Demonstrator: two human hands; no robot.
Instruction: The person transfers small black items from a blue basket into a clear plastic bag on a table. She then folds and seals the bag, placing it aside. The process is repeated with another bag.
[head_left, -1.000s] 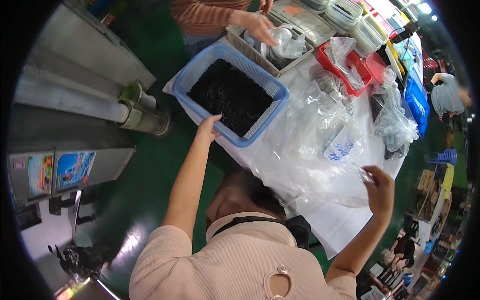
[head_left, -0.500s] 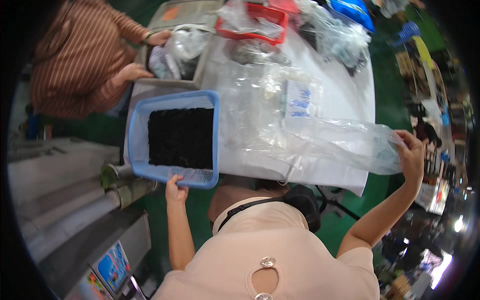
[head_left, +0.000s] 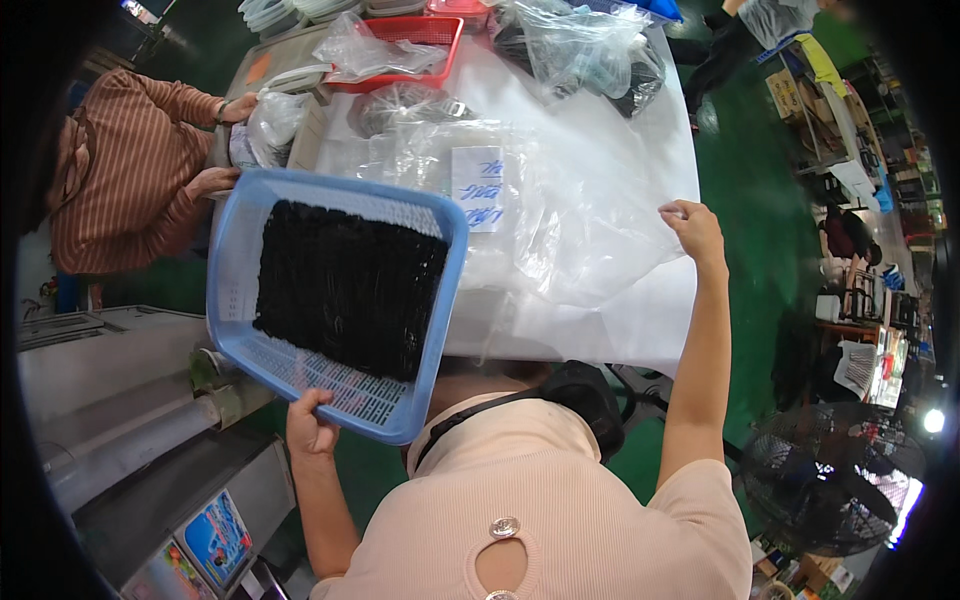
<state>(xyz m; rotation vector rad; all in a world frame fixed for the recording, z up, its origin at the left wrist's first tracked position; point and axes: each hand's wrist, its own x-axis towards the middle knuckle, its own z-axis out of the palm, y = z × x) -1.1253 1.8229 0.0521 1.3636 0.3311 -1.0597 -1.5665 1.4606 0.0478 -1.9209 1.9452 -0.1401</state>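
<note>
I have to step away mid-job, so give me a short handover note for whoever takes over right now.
Left hand: grips the near rim of the blue basket, lifted and tilted off the table, its black contents inside.
Right hand: closed on the edge of a clear plastic bag spread over the white table.
Nearby: a co-worker in a striped sleeve works at the table's far left corner.
Done: basket raised, bag in hand.
Left: the contents are not yet in the bag.
</note>
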